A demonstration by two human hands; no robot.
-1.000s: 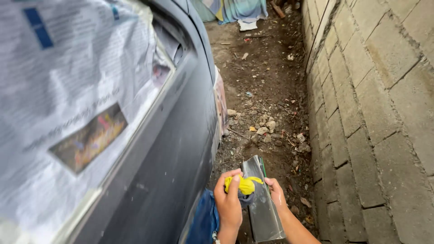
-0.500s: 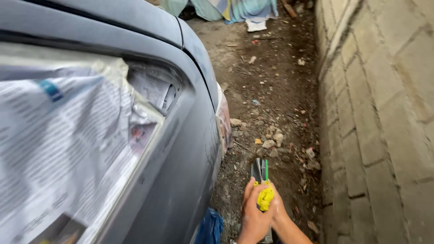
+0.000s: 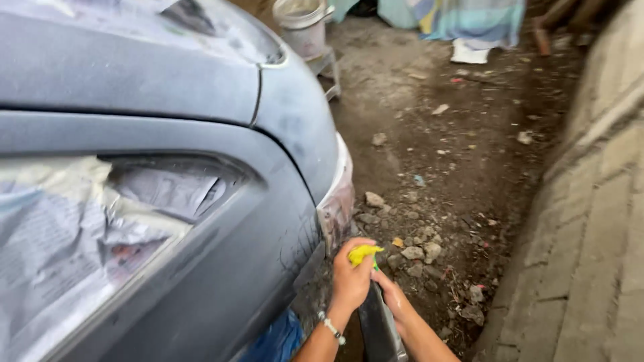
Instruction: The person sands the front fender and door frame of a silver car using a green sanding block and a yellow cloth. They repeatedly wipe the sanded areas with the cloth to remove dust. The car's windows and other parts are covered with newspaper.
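My left hand [image 3: 351, 280], with a bracelet at the wrist, is closed around a small yellow object [image 3: 363, 253] that has a green bit showing. It is held close to the lower corner of a dull grey car body [image 3: 221, 288]. My right hand [image 3: 393, 299] sits just beside and below it. Its fingers reach toward the yellow object while it grips the top of a dark grey metal piece [image 3: 380, 328] standing upright between my forearms. The car's window is masked with newspaper [image 3: 74, 241].
A brick wall [image 3: 597, 228] runs along the right, leaving a narrow dirt strip strewn with stones [image 3: 419, 251]. A bucket on a stool [image 3: 303, 23] and striped cloth [image 3: 469, 19] lie at the far end. Blue cloth [image 3: 278, 340] hangs below the car.
My hands, still together on the yellow object, have shifted left toward the car's corner. The view has swung to show more of the car body and the far ground.
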